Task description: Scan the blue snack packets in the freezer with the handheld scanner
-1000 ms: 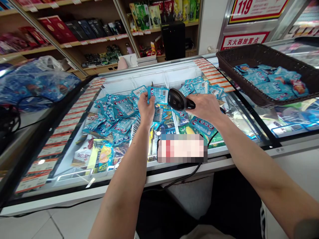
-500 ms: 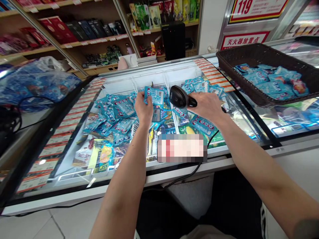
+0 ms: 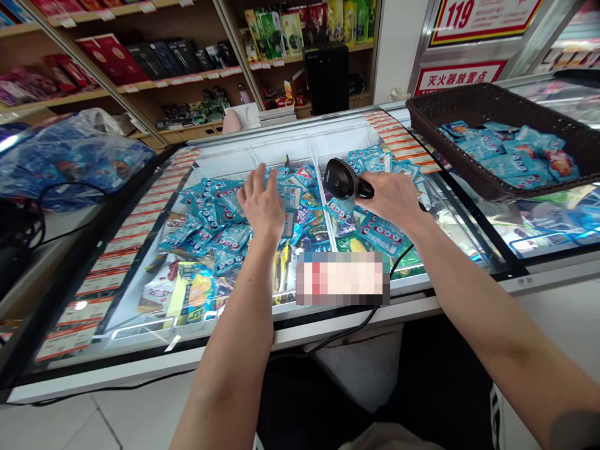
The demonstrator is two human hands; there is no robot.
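My left hand [image 3: 260, 203] hovers with fingers spread over a heap of blue snack packets [image 3: 218, 215] in the open chest freezer [image 3: 140, 325], holding nothing. A blue packet [image 3: 293, 184] lies on the heap just right of its fingers. My right hand [image 3: 391, 197] is closed round the handle of a black barcode scanner [image 3: 342, 179], whose head points left over the packets. The scanner's black cable [image 3: 356, 325] drops over the freezer's front edge.
A dark wicker basket [image 3: 469, 103] with more blue packets stands on the glass lid at the right. A clear plastic bag of blue packets [image 3: 70, 156] lies at the left. Shelves of goods [image 3: 154, 62] line the back. Price labels run along the freezer's rims.
My left hand held a blue packet up before the scanner; it has let the packet go onto the heap and now spreads open. The scanner has moved slightly right and up.
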